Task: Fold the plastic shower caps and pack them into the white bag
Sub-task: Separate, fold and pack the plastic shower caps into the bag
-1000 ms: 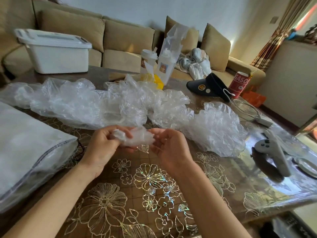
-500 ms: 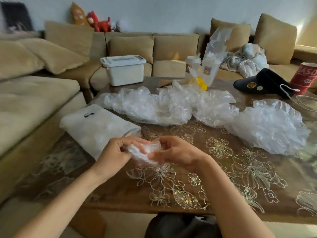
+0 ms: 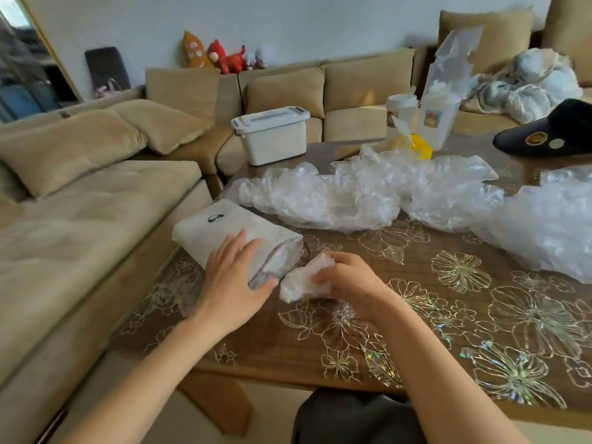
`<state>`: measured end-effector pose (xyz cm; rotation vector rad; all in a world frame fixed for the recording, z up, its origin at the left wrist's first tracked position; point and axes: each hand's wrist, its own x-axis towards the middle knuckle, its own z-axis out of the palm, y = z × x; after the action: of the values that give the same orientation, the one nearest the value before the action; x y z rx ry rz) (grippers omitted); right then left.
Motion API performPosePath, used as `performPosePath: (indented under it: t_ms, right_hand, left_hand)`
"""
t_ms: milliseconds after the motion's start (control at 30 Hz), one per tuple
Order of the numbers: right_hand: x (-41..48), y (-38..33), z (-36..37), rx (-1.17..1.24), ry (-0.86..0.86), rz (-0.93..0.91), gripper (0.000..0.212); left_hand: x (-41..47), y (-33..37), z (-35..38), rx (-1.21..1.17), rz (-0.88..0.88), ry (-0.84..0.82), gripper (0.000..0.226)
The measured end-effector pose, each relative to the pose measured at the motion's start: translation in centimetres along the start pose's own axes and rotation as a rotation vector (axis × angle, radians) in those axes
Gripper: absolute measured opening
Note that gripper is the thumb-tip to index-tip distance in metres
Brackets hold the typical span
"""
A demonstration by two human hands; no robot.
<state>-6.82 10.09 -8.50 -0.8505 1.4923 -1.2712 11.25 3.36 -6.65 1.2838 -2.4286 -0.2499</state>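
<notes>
The white bag (image 3: 221, 229) lies flat at the table's left edge, its open mouth facing right. My left hand (image 3: 234, 277) rests on the bag's near end, fingers fairly straight, thumb at the edge of the mouth. A folded shower cap (image 3: 301, 282), a small white wad, is gripped in my right hand (image 3: 349, 277) just right of the bag's mouth. A long heap of loose clear shower caps (image 3: 368, 193) stretches across the table behind, ending in a big bunch (image 3: 541, 229) at the right.
A floral-patterned wooden table (image 3: 448, 309) carries everything. A white lidded box (image 3: 272, 134) stands at the back left, bottles in a clear packet (image 3: 445, 100) and a black visor (image 3: 551, 136) at the back right. A beige sofa (image 3: 96, 203) runs along the left side.
My left hand has let go of the folded cap and moved onto the white bag. My right hand keeps the cap and has brought it to the bag's mouth. The view swung left.
</notes>
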Motion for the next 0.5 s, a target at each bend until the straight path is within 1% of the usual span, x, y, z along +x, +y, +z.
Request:
performPosePath:
  t_ms: [33,67,200,267,367,433,500]
  right_hand:
    - [-0.1,0.0,0.1,0.009,0.019,0.001,0.015]
    - [-0.1,-0.1,0.3,0.02,0.033,-0.006,0.015]
    - [-0.7,-0.8,1.7,0.053,0.04,-0.048,0.007]
    - [-0.8,-1.1,2.8,0.058,0.028,-0.06,0.011]
    - [-0.8,-1.5,4.8,0.063,-0.042,-0.048,0.009]
    - [-0.8,-1.7,5.9,0.103,-0.091,-0.014,0.017]
    - [-0.7,-1.8,7.0,0.116,-0.062,-0.011,0.024]
  left_hand:
    - [0.4,-0.1,0.8,0.1,-0.019,-0.063,0.068]
    - [0.7,-0.2,1.4,0.158,-0.026,-0.097,0.069]
    - [0.9,-0.9,1.8,0.145,-0.004,-0.073,0.058]
    - [0.9,-1.5,1.4,0.036,0.015,-0.023,0.053]
    - [1.1,-1.8,0.5,-0.294,-0.026,0.073,0.046]
    - [1.0,-1.5,-0.1,-0.517,-0.088,0.072,0.043]
    - [0.7,-1.1,-0.5,-0.625,-0.115,0.054,0.042]
